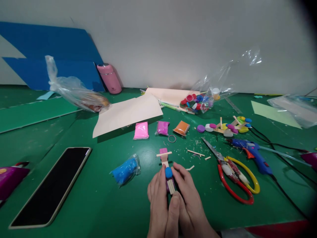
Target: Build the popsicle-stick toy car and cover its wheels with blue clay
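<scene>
Between my two hands is a small craft-stick model [164,159] with a pink block at its far end, a thin stick laid across it and a blue ball of clay [168,172] on top. My left hand [158,195] closes on its left side, and my right hand [185,195] closes on its right side, one thumb at the near end of the sticks. The underside of the model is hidden by my fingers. Left of my hands lies an opened packet of blue clay [125,170]. Scraps of cut stick [196,153] lie just beyond my right hand.
Red-and-yellow-handled scissors [236,185] and a blue glue gun [256,155] with a trailing cord lie to the right. Behind them is a model with bottle caps [225,128]. Pink [141,130], magenta [162,128] and orange [181,128] clay packets lie ahead. A phone [53,185] lies left.
</scene>
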{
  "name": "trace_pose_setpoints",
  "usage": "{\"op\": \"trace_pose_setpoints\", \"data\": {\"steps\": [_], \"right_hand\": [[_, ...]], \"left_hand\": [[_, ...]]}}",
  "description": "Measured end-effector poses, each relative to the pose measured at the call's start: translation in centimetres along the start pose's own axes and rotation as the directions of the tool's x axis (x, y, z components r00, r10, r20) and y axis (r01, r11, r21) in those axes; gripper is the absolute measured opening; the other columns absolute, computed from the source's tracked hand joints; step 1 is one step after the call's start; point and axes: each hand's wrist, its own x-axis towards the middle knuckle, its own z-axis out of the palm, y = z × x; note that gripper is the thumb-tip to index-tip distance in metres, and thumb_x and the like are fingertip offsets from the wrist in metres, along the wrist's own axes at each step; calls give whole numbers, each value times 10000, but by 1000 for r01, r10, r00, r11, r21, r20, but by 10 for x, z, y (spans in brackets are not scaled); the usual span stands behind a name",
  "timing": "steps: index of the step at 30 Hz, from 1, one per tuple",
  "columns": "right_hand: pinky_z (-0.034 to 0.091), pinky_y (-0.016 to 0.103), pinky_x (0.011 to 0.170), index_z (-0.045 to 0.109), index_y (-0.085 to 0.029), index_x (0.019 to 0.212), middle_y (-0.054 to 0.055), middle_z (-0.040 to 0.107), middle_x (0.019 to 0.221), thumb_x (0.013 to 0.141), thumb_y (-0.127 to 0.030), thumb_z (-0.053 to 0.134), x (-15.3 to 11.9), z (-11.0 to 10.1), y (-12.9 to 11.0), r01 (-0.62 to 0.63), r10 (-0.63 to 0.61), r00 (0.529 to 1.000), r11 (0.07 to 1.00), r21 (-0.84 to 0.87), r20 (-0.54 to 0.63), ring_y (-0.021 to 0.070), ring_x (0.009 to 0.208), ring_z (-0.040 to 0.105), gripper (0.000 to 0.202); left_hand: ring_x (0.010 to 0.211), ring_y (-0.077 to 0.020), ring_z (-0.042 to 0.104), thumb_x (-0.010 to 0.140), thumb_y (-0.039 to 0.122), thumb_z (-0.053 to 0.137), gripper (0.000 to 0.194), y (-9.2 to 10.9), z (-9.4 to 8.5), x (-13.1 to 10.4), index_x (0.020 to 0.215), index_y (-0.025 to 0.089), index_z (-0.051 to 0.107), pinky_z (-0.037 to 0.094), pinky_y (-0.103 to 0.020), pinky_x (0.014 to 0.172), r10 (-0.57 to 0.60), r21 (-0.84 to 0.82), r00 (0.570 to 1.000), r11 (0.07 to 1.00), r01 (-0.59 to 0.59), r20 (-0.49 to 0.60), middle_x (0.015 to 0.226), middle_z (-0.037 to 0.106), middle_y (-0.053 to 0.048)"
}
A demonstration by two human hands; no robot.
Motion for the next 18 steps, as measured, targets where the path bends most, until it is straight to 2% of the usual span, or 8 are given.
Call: {"op": "trace_pose_setpoints", "data": {"steps": [7,12,15,17,18], "right_hand": [[358,357,981,295,-242,1323,64,320,1352,873,-256,352,-3,0,-1,7,-7,999,1000,-3,-46,219,1220,351,455],[477,318,864,383,-267,1288,62,387,1330,857,-290,413,-4,6,16,46,-48,996,999,-26,-72,231,1152,454,433],[540,273,740,421,-279,1261,63,499,1242,873,-278,394,-2,12,24,-72,74,992,997,26,-106,205,1045,556,390],[542,277,737,410,-274,1265,70,513,1226,887,-262,357,-2,12,23,-116,118,985,993,30,-125,197,1040,559,382],[532,290,767,407,-275,1267,70,493,1245,886,-263,356,-2,10,21,-100,101,987,995,17,-124,201,1069,537,384]], "left_hand": [[1213,-253,322,873,397,255,495,1,0,0,1342,238,240,273,-450,962,2,1,1000,1000,-2,-21,1345,380,-83],[1201,-266,329,867,411,254,516,1,1,-1,1350,230,217,275,-462,945,14,34,1000,999,-13,-23,1328,396,-98],[1199,-278,332,861,435,235,538,1,2,-2,1351,215,211,273,-474,939,30,51,999,998,-29,-20,1313,412,-112],[1204,-281,329,861,435,232,540,1,2,-2,1353,212,209,270,-476,943,30,56,999,998,-29,-18,1322,402,-114],[1208,-279,324,863,429,237,535,1,1,-2,1353,216,207,270,-474,946,27,53,999,998,-26,-17,1331,390,-111]]}}
